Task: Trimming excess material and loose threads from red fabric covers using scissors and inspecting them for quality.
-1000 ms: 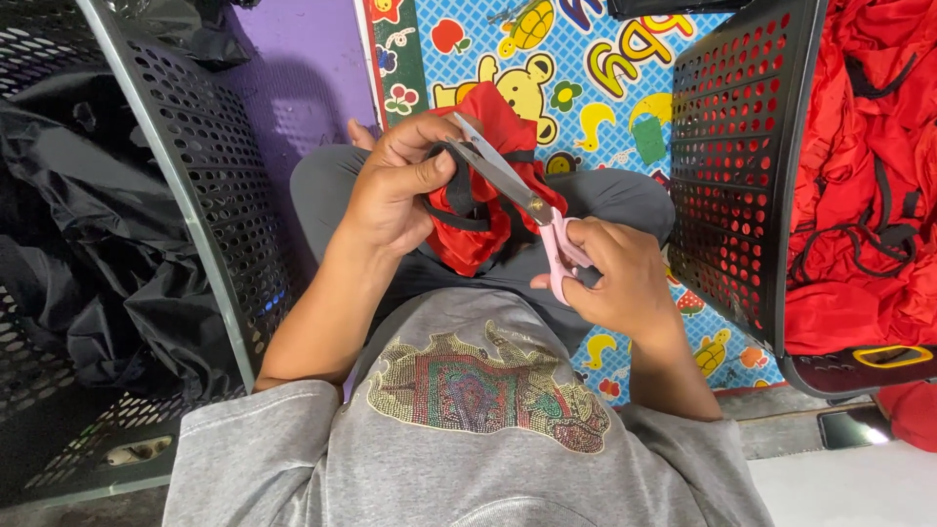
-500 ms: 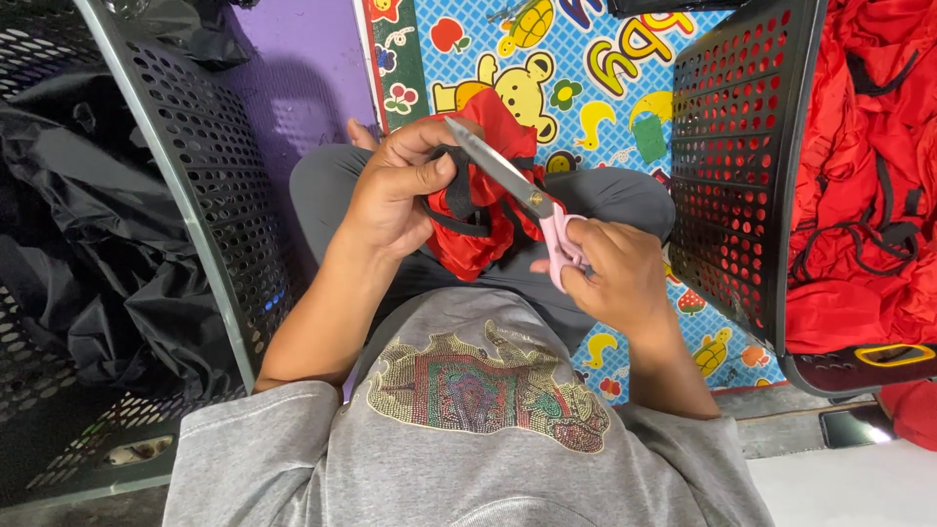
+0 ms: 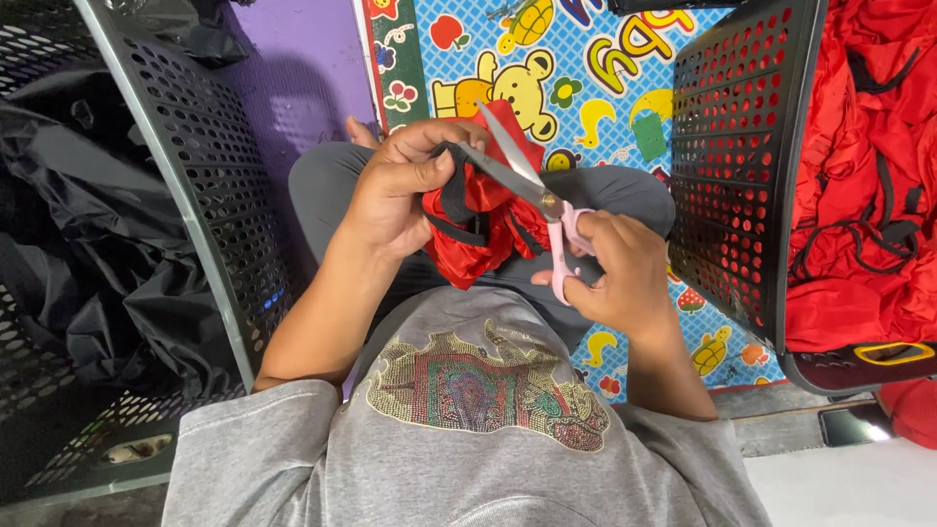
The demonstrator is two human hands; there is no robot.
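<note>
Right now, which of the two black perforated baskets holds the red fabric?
The basket on the person's right: red fabric fills it. The basket on the left holds only black fabric.

My glossy red satin cloth piece [image 3: 478, 229] with matt black straps; against it, bright steel-bladed scissors with pink plastic handles [image 3: 535, 200].

Showing two hands: left hand [image 3: 395, 200] and right hand [image 3: 620, 273]. Counting one pair of pink-handled scissors [image 3: 547, 210], one red garment with black straps [image 3: 478, 220], two black perforated baskets, left basket [image 3: 210, 185] and right basket [image 3: 732, 146], and one cartoon-printed mat [image 3: 595, 68].
</note>
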